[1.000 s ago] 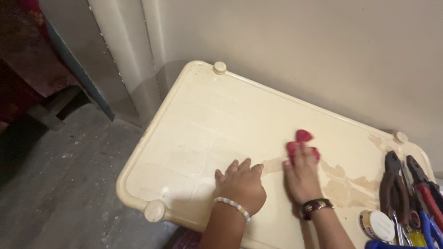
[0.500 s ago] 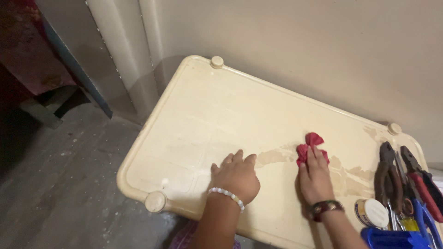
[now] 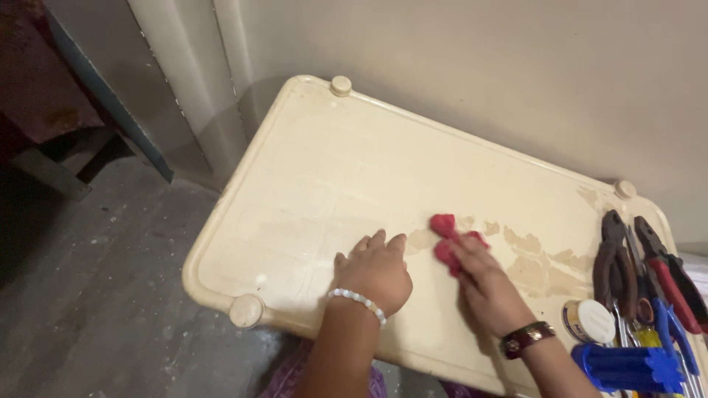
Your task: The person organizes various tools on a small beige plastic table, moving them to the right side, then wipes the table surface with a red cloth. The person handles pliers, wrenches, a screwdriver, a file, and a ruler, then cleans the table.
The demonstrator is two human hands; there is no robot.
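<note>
Since the earlier frames, my right hand [image 3: 483,284] has slid the crumpled red cloth [image 3: 450,242] leftward across the cream plastic tabletop [image 3: 346,173], away from the tools and toward my left hand [image 3: 375,271], which has stayed put.

Head view: my right hand, with a dark bracelet at the wrist, presses its fingers down on the red cloth and grips it against the surface; the cloth sits just beside the left hand's fingertips, at the left end of a tan, patchy stain [image 3: 542,269] that runs toward the right edge. My left hand, wearing a white bead bracelet [image 3: 358,302], lies flat and unclenched on the tabletop, palm down, holding nothing. At the right edge lie brown-handled pliers [image 3: 613,262] and red-handled pliers [image 3: 667,269] side by side, a small white round tape roll [image 3: 588,320] near my right wrist, and a blue plastic holder [image 3: 627,367] below it. The table stands against a beige wall [image 3: 479,66] over a grey concrete floor [image 3: 88,295].
</note>
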